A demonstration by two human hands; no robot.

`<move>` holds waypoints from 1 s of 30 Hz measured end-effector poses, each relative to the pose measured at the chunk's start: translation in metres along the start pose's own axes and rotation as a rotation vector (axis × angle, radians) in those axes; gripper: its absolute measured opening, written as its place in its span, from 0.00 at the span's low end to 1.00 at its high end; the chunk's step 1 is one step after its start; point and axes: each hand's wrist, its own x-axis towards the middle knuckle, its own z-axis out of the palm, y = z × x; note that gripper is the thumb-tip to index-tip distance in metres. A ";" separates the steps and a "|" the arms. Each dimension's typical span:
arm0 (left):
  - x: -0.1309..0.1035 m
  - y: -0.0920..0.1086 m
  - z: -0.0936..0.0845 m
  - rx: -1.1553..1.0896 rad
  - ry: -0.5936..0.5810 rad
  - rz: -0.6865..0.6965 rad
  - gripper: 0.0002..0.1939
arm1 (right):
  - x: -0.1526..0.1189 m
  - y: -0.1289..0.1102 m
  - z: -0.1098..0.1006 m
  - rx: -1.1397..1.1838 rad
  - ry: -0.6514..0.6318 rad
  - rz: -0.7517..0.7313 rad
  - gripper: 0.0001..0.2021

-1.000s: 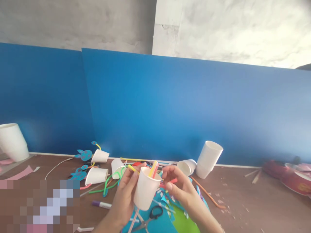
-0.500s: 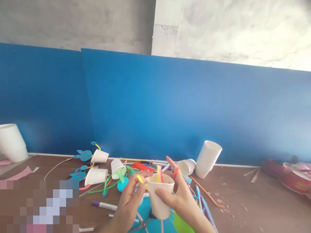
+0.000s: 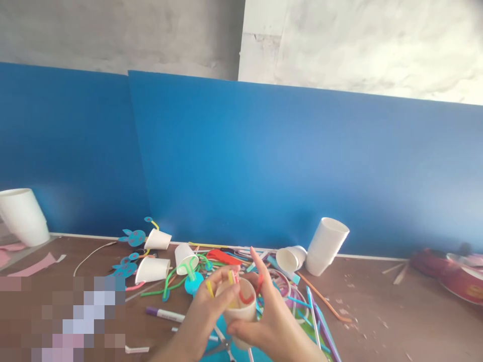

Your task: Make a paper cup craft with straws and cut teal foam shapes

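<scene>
Low in the centre of the head view, a white paper cup (image 3: 243, 314) is tilted so that its mouth faces me. My right hand (image 3: 269, 317) holds the cup from the right, thumb on the near side and index finger raised straight. From the left, my left hand (image 3: 209, 307) pinches the yellow straw (image 3: 231, 276) and the red straw (image 3: 247, 298) at the cup's mouth. One red end curves inside the cup. A short yellow piece pokes out by my left fingers, and a red bit shows beside my right index finger. Scissors (image 3: 225, 346) lie beneath the cup.
Several cups with straws and blue paper heads, such as this cup (image 3: 152, 270), lie at the left. A purple-capped marker (image 3: 166, 314) lies nearer. Loose straws spread behind my hands. A cup stack (image 3: 326, 246) stands right, another (image 3: 23, 216) far left. A blue partition (image 3: 264, 166) rises behind.
The cup has tipped its mouth toward me and shifted slightly left. My left thumb and fingers have moved from the cup's side onto the straws at its mouth.
</scene>
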 end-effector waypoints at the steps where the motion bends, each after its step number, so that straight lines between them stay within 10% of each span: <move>1: 0.000 0.001 0.002 -0.004 0.025 -0.020 0.16 | 0.000 0.002 0.003 0.031 -0.008 0.006 0.60; 10: 0.008 0.015 0.004 0.130 0.204 0.109 0.15 | 0.019 0.005 0.011 0.422 -0.099 -0.042 0.26; 30: 0.037 0.036 -0.011 0.227 0.022 0.137 0.13 | 0.048 0.007 -0.011 0.363 -0.038 0.005 0.20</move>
